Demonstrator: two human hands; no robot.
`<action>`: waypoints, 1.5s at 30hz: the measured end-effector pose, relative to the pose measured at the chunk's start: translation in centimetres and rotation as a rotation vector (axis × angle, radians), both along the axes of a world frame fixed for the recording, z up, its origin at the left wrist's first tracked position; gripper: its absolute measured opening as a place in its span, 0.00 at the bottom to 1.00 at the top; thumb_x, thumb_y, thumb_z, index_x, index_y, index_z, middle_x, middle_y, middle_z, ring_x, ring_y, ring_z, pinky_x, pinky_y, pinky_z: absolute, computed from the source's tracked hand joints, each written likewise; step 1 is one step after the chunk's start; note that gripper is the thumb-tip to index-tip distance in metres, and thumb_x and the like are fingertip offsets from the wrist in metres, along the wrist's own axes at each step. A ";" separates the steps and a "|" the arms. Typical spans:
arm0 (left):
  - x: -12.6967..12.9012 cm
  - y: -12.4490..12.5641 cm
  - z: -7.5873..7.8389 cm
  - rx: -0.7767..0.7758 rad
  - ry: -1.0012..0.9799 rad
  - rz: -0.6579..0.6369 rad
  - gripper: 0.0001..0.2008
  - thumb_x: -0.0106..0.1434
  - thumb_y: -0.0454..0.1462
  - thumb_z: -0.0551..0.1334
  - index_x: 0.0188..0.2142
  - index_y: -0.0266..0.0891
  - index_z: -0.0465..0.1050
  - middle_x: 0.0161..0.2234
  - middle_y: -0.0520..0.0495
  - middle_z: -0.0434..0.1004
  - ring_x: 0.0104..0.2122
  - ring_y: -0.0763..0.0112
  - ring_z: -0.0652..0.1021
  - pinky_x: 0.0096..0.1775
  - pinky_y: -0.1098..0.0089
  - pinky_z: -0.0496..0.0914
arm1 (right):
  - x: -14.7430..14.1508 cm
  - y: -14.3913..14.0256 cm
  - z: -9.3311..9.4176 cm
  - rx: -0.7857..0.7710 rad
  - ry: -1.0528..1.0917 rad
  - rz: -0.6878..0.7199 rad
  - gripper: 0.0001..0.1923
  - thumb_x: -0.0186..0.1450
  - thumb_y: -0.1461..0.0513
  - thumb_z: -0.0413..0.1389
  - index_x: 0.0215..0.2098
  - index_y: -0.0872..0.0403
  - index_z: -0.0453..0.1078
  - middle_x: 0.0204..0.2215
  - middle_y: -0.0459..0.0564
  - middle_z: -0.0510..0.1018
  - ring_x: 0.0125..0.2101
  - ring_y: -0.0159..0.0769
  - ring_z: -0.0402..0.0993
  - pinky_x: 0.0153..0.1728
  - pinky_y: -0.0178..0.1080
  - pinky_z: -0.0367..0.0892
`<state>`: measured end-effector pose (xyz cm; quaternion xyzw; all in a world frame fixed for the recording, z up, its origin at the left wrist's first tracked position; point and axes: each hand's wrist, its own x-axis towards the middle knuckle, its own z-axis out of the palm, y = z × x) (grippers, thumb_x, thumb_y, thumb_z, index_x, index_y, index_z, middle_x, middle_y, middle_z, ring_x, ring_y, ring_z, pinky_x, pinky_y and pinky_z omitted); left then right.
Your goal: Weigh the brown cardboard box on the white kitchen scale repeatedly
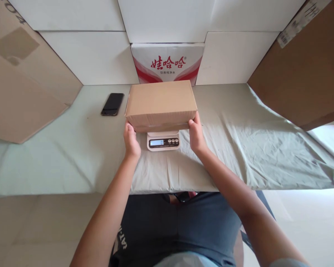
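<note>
A closed brown cardboard box (161,102) is over a small white kitchen scale (163,141), whose display reads 0. My left hand (131,141) grips the box's near left corner and my right hand (196,135) grips its near right corner. Whether the box rests on the scale's platform or hovers just above it I cannot tell; the platform is hidden under it.
A grey-green cloth (239,148) covers the table. A black phone (113,104) lies left of the box. Behind stands a white carton with red print (167,63) against white panels. Large brown cardboard boxes lean at far left (19,85) and far right (303,74).
</note>
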<state>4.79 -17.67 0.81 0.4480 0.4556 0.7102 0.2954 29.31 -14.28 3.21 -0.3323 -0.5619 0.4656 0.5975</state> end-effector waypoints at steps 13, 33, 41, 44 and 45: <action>0.5 -0.7 0.4 0.005 -0.001 0.041 0.39 0.73 0.70 0.57 0.66 0.48 0.80 0.68 0.38 0.81 0.73 0.48 0.76 0.76 0.53 0.66 | -0.1 0.0 -0.4 -0.002 0.009 -0.013 0.42 0.69 0.36 0.58 0.77 0.34 0.64 0.79 0.44 0.70 0.82 0.55 0.59 0.84 0.61 0.58; 0.3 -0.6 0.8 -0.002 -0.008 0.008 0.42 0.72 0.71 0.57 0.70 0.48 0.77 0.75 0.38 0.75 0.80 0.48 0.66 0.79 0.52 0.62 | -0.1 -0.2 -0.8 -0.030 0.020 -0.061 0.44 0.68 0.37 0.58 0.78 0.36 0.61 0.81 0.44 0.67 0.84 0.55 0.55 0.86 0.61 0.52; 0.2 -0.7 1.1 -0.006 -0.030 0.011 0.47 0.69 0.75 0.55 0.71 0.49 0.76 0.79 0.38 0.69 0.82 0.48 0.63 0.80 0.52 0.60 | 0.4 0.0 -1.3 -0.082 0.047 -0.091 0.46 0.69 0.33 0.56 0.81 0.32 0.56 0.86 0.40 0.56 0.87 0.54 0.47 0.86 0.65 0.49; 0.0 -0.4 1.0 0.004 -0.061 0.031 0.48 0.68 0.75 0.56 0.72 0.47 0.75 0.78 0.37 0.70 0.81 0.47 0.64 0.80 0.51 0.61 | 0.5 0.1 -1.2 -0.093 0.105 -0.115 0.45 0.69 0.32 0.56 0.79 0.33 0.58 0.85 0.40 0.57 0.87 0.53 0.48 0.87 0.65 0.47; -0.2 -0.2 0.9 0.001 -0.068 0.035 0.49 0.68 0.75 0.56 0.72 0.47 0.74 0.78 0.37 0.70 0.81 0.46 0.65 0.80 0.50 0.62 | 0.5 0.2 -1.2 -0.094 0.120 -0.122 0.45 0.69 0.32 0.55 0.79 0.33 0.58 0.85 0.41 0.57 0.87 0.53 0.48 0.87 0.66 0.46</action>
